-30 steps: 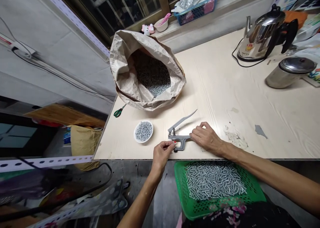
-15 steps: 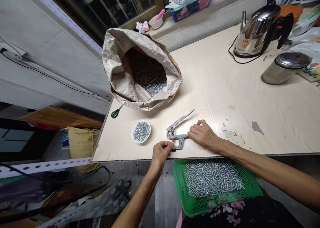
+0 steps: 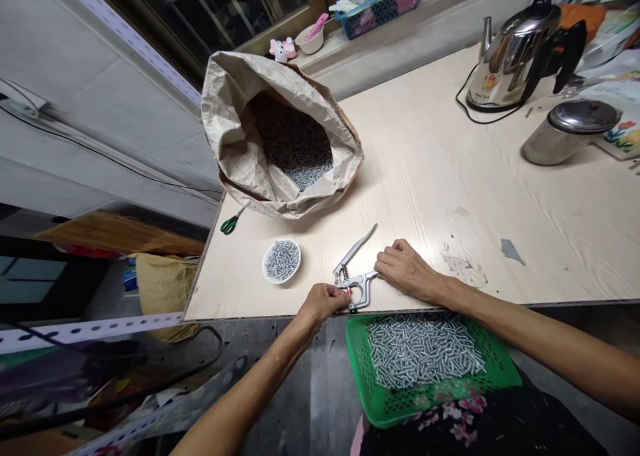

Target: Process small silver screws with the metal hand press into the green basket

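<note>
Grey metal snap-fastener pliers [image 3: 361, 291] lie near the table's front edge, with a coil spring and a red tip by the jaw. Their long upper lever [image 3: 356, 248] stands raised, apart from the lower handle. My right hand [image 3: 406, 269] is closed round the end of that lower handle. At the jaw, my left hand [image 3: 324, 303] has thumb and fingers pinched together; whatever is between them is too small to make out. A white bowl [image 3: 299, 269] of small metal pieces stands left of the pliers. Below the table edge, a green basket [image 3: 357, 376] holds many ridged metal pieces.
A large woven sack [image 3: 225, 119], open at the top and part-filled with metal pieces, stands behind the bowl. Green-handled scissors [image 3: 230, 225] lie left of it. A steel kettle [image 3: 515, 63] and a lidded metal canister [image 3: 565, 136] stand at the back right.
The pliers have turned slightly, and their raised lever has shifted left. My left fingers have moved a little right along the jaw. My right hand keeps its grip.
</note>
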Demonstrator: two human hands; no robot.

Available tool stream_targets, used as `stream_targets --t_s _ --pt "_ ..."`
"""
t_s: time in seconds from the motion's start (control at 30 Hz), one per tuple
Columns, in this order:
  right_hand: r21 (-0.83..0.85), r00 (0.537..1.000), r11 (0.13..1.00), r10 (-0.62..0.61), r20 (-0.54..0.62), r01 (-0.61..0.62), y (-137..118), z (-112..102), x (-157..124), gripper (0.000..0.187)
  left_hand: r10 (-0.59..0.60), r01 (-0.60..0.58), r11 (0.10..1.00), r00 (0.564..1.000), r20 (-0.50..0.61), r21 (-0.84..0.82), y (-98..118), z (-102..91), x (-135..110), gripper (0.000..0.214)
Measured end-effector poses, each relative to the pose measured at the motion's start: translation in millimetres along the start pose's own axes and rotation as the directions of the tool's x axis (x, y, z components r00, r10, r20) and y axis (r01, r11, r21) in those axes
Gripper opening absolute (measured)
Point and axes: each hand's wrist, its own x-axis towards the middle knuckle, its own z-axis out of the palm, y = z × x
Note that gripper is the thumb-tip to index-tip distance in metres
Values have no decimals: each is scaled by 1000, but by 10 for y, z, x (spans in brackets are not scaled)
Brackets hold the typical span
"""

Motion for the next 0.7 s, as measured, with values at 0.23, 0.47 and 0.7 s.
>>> stream_targets --t_s 0.23,0.47,0.7 --pt "61 991 990 122 53 -125 155 -129 179 17 27 -25 998 999 -24 58 -41 62 16 30" --pt "-123 984 987 123 127 -108 443 -13 582 17 26 -26 998 1000 -12 57 0 59 3 34" --pt "-168 993 986 33 116 -13 484 -5 702 18 21 -20 999 1000 -17 47 24 85 -2 34"
